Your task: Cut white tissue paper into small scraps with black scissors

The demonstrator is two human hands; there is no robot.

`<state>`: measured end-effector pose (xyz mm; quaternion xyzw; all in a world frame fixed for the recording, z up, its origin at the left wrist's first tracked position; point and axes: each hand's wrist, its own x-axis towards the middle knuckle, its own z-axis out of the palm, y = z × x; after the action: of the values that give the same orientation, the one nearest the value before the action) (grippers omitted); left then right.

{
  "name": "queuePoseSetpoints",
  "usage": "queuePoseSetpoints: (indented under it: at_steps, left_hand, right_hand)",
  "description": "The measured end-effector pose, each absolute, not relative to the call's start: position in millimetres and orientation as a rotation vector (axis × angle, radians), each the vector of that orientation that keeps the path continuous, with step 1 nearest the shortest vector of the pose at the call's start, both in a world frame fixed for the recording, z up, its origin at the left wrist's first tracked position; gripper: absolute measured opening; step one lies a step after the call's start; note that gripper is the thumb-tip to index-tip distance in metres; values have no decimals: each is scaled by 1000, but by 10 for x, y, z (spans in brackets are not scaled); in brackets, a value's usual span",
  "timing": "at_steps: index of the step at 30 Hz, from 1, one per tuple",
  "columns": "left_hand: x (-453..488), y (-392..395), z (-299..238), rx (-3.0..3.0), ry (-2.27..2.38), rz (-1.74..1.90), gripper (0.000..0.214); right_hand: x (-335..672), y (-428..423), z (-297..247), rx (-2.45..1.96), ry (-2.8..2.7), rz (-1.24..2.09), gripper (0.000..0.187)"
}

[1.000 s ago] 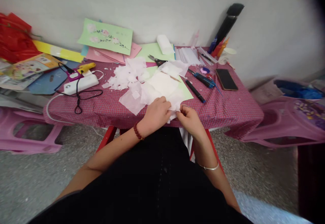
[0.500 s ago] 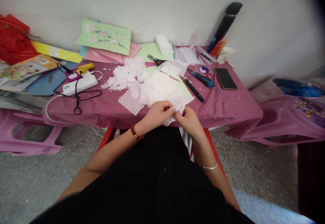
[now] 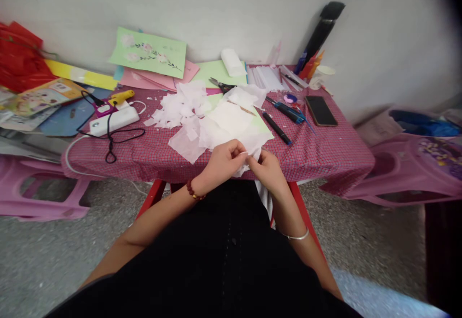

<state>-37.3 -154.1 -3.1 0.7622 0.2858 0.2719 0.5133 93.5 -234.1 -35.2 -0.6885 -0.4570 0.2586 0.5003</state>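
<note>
At the table's front edge, my left hand and my right hand are close together, fingertips pinched on thin white tissue paper. Part of that paper hangs below the fingers, and its exact shape between them is hidden. Just beyond my hands lies a stack of white tissue sheets on a light green sheet. A heap of torn white tissue pieces spreads to the left of the stack. Behind it are black-handled scissors, partly covered by tissue.
On the checked tablecloth right of the paper are a black marker, a blue-black cutter and a phone. At left sits a white power strip with cables. A green card with flowers leans on the wall.
The tissue edge beside my right hand, which stuck out to the right, now lies lower and closer in. My fingers have shifted slightly; both hands stay pinched at nearly the same spot.
</note>
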Motion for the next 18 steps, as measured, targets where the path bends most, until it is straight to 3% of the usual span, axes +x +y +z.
queuePoseSetpoints:
  at_steps: [18]
  left_hand:
    - [-372, -1559, 16, 1869, 719, 702, 8]
  right_hand:
    - [921, -2330, -335, -1508, -1017, 657, 16]
